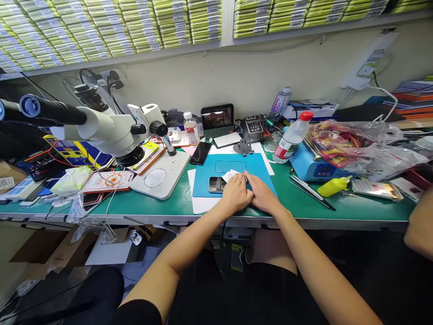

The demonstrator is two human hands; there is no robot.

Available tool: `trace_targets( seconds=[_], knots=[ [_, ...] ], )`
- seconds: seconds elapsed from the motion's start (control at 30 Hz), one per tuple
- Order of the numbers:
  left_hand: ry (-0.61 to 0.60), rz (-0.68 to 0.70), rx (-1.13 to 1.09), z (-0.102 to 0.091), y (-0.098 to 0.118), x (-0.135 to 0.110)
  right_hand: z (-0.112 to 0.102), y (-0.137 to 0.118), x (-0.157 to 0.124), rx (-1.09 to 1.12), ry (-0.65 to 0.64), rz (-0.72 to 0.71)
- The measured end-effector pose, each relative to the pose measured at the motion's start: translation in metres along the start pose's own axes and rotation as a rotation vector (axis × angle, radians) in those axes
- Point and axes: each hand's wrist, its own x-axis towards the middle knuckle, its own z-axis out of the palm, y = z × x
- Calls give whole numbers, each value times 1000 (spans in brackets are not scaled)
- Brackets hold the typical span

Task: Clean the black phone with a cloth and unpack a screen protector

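A phone (pixel 215 184) with a shiny, reflecting face lies flat on the blue mat (pixel 206 167) in front of me. My left hand (pixel 236 193) covers its right part, fingers bent over a crumpled white wipe (pixel 231 174) pressed against it. Close beside it, touching the left hand, is my right hand (pixel 264 193), its fingers curled down at the hidden right end of the phone. What the right fingers grip is hidden. White paper (pixel 200 206) sticks out from beneath the mat.
A microscope (pixel 108 131) stands left on its pale base (pixel 162 176). Behind the mat are a black phone (pixel 200 153), a small screen (pixel 217 118) and a phone stand (pixel 244 146). Right are a red-capped bottle (pixel 291 139), tweezers (pixel 311 192), a yellow bottle (pixel 333 186) and another person's arm (pixel 421 225).
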Motion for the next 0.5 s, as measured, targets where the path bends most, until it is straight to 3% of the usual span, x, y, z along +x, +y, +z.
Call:
trace_targets(
  seconds=[0.17, 0.5],
  knots=[
    [29, 27, -31, 10, 4, 0, 2, 2, -1, -8, 0, 25],
    [43, 87, -40, 5, 8, -43, -6, -7, -3, -2, -105, 9]
  ],
)
